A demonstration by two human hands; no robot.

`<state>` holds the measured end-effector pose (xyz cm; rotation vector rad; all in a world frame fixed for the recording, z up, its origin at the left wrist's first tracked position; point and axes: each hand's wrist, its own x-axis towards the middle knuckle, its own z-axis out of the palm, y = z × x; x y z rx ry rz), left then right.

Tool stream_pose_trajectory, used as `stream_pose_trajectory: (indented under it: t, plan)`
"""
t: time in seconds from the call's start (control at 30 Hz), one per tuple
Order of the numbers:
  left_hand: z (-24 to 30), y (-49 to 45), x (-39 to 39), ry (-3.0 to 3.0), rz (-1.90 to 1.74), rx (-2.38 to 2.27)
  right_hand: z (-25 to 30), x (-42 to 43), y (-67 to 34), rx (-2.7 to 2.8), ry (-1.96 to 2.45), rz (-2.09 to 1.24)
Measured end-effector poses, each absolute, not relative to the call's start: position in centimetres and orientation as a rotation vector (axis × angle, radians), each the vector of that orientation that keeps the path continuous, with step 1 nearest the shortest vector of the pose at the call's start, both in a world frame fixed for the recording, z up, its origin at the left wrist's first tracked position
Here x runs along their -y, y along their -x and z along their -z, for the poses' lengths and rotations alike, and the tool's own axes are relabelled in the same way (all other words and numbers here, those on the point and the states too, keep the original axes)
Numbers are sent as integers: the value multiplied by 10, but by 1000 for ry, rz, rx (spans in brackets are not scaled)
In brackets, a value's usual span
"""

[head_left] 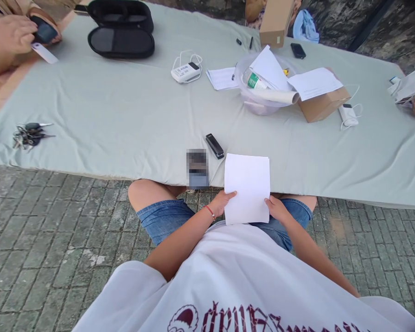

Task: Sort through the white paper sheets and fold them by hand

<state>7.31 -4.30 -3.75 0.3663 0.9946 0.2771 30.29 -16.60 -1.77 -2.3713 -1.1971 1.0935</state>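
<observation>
Blank white paper is held upright-side toward me over the table's near edge; whether it is one sheet or several I cannot tell. My left hand is closed on its left edge, thumb on top, with a red bracelet at the wrist. On the opposite edge my right hand pinches the paper, thumb also on top. A black stapler lies on the tablecloth just beyond the paper's upper left corner. Left of the paper, a small pixelated rectangular object sits at the table edge.
A pale green cloth covers the table. Keys lie at left, a black case stands open behind. Farther back are a white corded device, a plastic basin with papers, and a cardboard box. Other people's hands show at the edges.
</observation>
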Motion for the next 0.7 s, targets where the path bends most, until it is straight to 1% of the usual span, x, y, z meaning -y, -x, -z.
stream_pose_trajectory:
  t: [0.13,0.2,0.3,0.37,0.5,0.7]
  plan:
    - [38,-74,43,-420,-320,-1025,-1,150,-319,1253,2533,-876]
    - [38,-73,44,-424,-333,-1021,-5,138,-325,1242,2545,-677]
    - [36,-73,44,-423,-328,-1033,-2,120,-324,1231,2517,-374]
    - [35,-73,44,-423,-322,-1041,4,109,-320,1232,2513,-273]
    - [35,-73,43,-400,-319,-1049,14,97,-312,1308,2445,-299]
    - [37,-73,42,-391,-326,-1043,17,93,-315,1160,2432,-367]
